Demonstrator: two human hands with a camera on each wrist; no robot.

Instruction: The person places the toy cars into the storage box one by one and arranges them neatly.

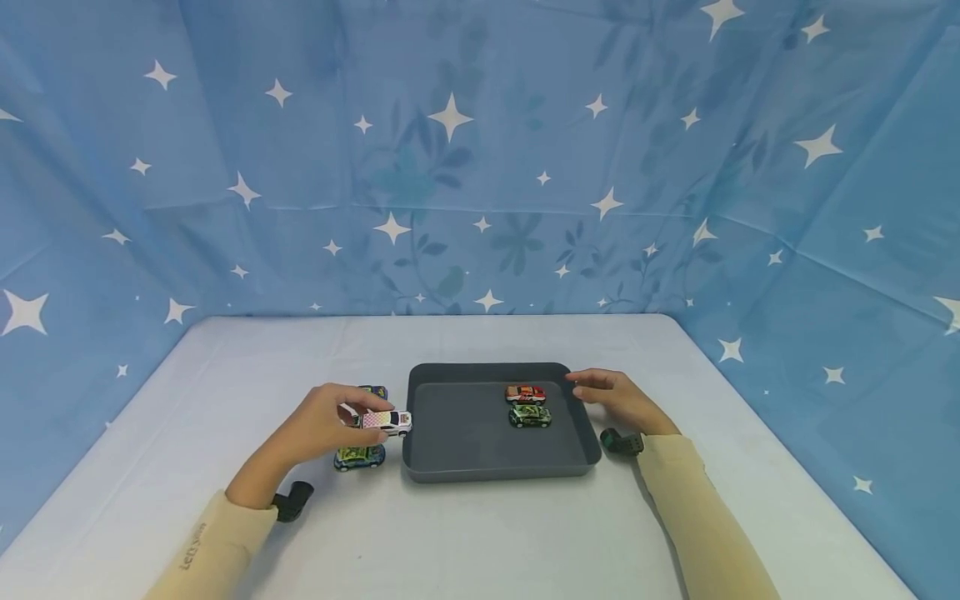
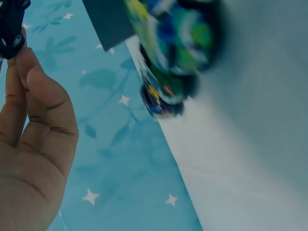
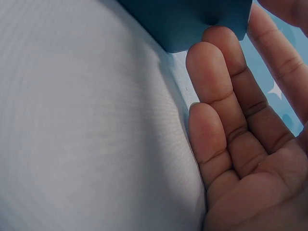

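Observation:
My left hand [image 1: 322,425] pinches a white toy car [image 1: 387,421] with a pink pattern on its roof, held at the left rim of a dark grey tray [image 1: 465,433]. In the left wrist view, the dark underside of this car [image 2: 9,29] shows at the fingertips. A green-and-blue toy car [image 1: 360,457] sits on the table by that hand, and a blue toy car [image 1: 374,391] is partly hidden behind it. At the tray's right rim, my right hand [image 1: 618,400] has loosely bent fingers, the fingertips [image 3: 204,62] right by the outer wall.
Inside the tray, toward its right side, a red-and-orange toy car [image 1: 525,394] stands behind a dark green one [image 1: 530,416]. White cloth [image 1: 465,533] covers the table. A blue curtain with white stars [image 1: 480,167] hangs around the back and sides.

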